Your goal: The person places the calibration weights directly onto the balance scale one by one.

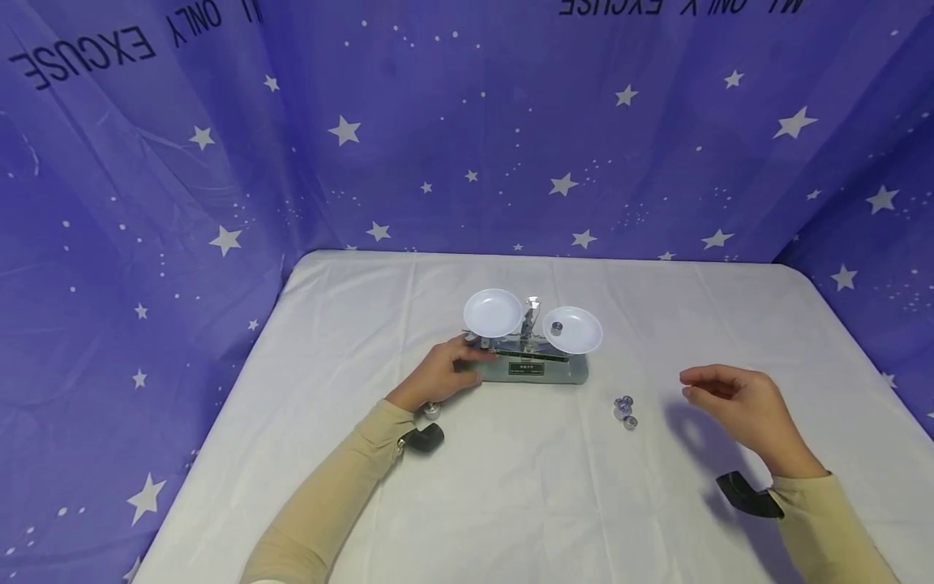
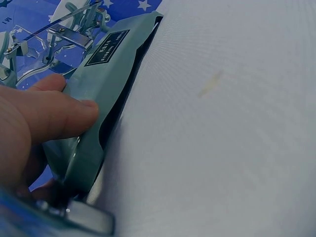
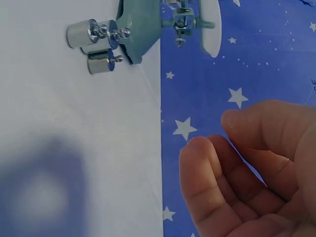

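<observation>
Scale: I've got a grey-green balance scale at table centre, two white pans up top, label plate facing me.
L hand: left hand sits at the scale's 9 o'clock end; the L wrist cam shows the thumb pressed on the base edge and another fingertip behind it, so it's gripping the base.
R hand: right hand hovers above the cloth at about 3 o'clock from the scale, well apart from it; fingers loosely curled, holding nothing, per the R wrist cam.
L pan: left pan rides a bit higher than the other one, nothing on it that I can see.
R pan: right pan carries one small metal weight.
Loose wts: cluster of small silver knobbed weights lies on the cloth at roughly 4 o'clock from the scale, between it and the R hand; R wrist cam shows about three, touching each other.
Extra wt: one more metal piece just beside the L wrist, can't tell exactly what.
Table: white cloth, faint stain near the base in the L wrist view.
Backdrop: blue star-print fabric all round.
</observation>
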{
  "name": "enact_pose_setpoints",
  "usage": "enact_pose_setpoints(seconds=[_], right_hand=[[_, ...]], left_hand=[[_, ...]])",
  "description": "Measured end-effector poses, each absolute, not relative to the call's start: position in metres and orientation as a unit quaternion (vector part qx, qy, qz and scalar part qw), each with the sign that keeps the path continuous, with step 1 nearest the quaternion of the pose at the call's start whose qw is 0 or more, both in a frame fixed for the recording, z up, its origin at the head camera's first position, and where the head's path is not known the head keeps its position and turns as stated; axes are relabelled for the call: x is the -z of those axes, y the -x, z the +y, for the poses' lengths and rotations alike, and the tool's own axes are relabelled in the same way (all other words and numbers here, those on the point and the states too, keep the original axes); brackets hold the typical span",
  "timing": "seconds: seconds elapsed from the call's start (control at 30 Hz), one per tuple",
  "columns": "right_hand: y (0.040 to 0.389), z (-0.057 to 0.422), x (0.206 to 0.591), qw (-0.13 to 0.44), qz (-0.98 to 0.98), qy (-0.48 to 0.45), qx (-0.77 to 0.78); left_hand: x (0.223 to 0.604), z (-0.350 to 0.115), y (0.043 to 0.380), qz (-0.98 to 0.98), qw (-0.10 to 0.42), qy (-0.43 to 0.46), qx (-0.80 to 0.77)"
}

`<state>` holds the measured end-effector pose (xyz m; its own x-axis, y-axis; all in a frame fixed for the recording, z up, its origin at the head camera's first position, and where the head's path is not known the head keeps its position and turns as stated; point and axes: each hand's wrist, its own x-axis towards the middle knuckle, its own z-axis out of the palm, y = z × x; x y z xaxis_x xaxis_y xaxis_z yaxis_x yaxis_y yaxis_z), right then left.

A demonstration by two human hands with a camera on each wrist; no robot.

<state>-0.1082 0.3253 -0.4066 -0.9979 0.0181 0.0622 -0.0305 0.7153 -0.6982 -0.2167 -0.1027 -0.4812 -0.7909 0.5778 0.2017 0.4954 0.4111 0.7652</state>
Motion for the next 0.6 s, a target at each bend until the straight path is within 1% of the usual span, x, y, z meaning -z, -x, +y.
enact_pose_setpoints(seconds=[0.23, 0.4, 0.6], right_hand=[[0.114, 0.316, 0.421, 0.029, -0.928, -0.030, -0.371], [0.120, 0.309, 0.432, 0.025, -0.928, -0.057, -0.368], [0.125, 0.301, 0.442, -0.001, -0.923, -0.080, -0.376]], left_hand=[[0.481, -0.103, 0.218, 0.838, 0.043, -0.323, -0.437], [0.481, -0.103, 0.217, 0.836, 0.052, -0.322, -0.442], [0.482, -0.103, 0.217, 0.837, 0.050, -0.322, -0.438]])
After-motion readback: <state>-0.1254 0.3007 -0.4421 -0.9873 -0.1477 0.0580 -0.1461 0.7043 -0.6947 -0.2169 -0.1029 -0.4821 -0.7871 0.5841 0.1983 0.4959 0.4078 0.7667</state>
